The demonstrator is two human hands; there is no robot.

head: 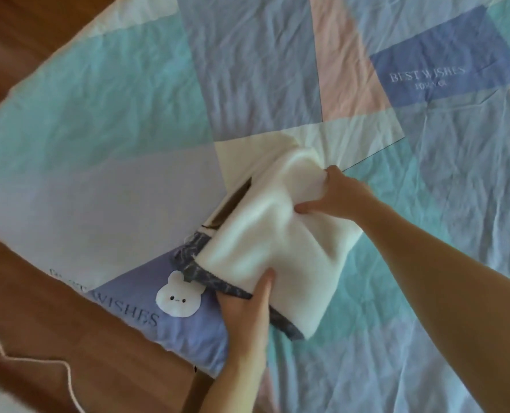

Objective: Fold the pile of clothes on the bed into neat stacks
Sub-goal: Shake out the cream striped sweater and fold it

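Note:
A folded white garment (280, 234) lies on top of a small stack near the bed's left corner. Under it shows a dark blue patterned garment (232, 289), and a brown edge of another piece (232, 201) peeks out at the stack's far-left side. My left hand (244, 302) grips the near-left edge of the stack, thumb on the white garment and fingers under the dark one. My right hand (337, 195) grips the white garment's far-right edge, bunching the cloth there.
The bed (122, 108) is covered by a wrinkled patchwork sheet in teal, blue, pink and white with "BEST WISHES" print and a white bear patch (179, 296). Wooden floor (39, 317) runs along the left edge, with a thin white cord (39, 360) on it.

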